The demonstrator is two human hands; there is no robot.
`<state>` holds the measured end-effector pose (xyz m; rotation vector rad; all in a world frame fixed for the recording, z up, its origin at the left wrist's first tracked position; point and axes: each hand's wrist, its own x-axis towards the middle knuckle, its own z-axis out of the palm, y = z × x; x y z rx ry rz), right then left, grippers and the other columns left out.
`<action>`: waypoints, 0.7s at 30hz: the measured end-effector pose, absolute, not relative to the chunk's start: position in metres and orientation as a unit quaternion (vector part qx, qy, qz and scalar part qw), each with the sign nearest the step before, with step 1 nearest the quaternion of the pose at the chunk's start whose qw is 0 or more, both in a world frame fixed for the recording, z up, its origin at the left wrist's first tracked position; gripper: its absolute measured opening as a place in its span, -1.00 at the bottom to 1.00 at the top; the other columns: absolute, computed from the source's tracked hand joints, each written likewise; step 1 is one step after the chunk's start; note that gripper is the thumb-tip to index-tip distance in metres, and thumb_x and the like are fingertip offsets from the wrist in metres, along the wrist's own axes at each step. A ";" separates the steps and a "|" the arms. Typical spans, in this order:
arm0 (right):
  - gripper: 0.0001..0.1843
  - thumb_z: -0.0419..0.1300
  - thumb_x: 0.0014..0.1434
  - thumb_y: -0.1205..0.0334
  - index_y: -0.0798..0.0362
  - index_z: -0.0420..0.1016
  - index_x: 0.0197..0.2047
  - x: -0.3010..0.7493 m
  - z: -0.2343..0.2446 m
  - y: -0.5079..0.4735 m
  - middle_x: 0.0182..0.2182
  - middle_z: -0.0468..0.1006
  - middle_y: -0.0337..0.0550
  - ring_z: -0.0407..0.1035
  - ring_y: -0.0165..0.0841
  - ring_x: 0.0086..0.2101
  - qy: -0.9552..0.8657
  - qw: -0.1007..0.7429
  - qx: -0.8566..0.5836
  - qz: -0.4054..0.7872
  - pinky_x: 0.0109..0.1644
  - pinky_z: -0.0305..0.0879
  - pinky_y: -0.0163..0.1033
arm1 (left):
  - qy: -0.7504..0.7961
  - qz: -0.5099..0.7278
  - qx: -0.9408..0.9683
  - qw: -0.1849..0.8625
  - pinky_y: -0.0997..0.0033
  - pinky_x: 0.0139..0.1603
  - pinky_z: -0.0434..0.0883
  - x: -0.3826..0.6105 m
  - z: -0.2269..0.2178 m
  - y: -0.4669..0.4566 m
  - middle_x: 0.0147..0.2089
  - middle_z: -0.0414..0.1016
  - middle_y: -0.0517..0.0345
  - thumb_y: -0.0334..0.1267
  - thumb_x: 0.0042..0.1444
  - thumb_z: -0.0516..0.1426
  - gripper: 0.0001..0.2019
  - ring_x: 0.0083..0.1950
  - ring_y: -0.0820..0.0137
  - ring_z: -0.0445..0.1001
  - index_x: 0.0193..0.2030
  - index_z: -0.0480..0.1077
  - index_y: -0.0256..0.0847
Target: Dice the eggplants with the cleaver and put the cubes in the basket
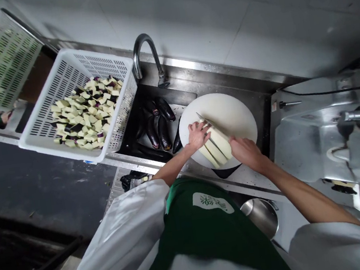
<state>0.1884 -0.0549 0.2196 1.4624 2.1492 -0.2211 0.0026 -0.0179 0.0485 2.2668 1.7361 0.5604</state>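
The sink (194, 89) and tap (146, 53) are shiny brushed metal. The round cutting board (230, 110) is smooth matt white plastic, the perforated basket (69, 74) glossy white plastic. Whole aubergines (160, 124) gleam dark purple.

Two hands at work: left hand (196, 135), right hand (247, 152). One knife (210, 124), one round board (230, 110). On it I count three pale strips (217, 150), maybe a fourth underneath, hard to call. One sink (177, 93), and in it six or seven whole eggplants (163, 133), overlapping. One faucet (145, 46). Two baskets: near basket (68, 72), far basket (7, 56). Cubes (84, 116) by the dozen, too many to count. One steel pot (261, 215).
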 end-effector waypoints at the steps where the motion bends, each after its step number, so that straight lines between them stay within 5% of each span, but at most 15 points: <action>1: -0.56 -0.11 0.36 0.52 0.36 0.38 0.21 0.185 0.219 -0.051 -0.19 0.65 0.31 0.59 -0.02 -0.04 0.797 0.262 0.539 -0.082 -0.03 0.40 -0.14 | 0.593 0.187 0.774 0.118 -0.16 0.28 0.12 0.002 0.049 -0.018 0.35 0.39 0.01 0.03 0.43 0.00 -0.56 0.30 -0.04 0.18 0.31 0.45 0.01; 21: -0.65 -0.10 0.31 0.56 0.26 0.44 0.01 0.216 0.235 -0.087 -0.10 0.59 0.24 0.56 -0.05 -0.03 0.744 0.330 0.546 -0.197 -0.07 0.31 -0.16 | 0.611 0.170 0.765 0.117 -0.36 0.33 0.06 0.005 0.050 -0.019 0.30 0.41 -0.05 0.01 0.40 0.05 -0.59 0.28 -0.10 0.24 0.27 0.46 -0.01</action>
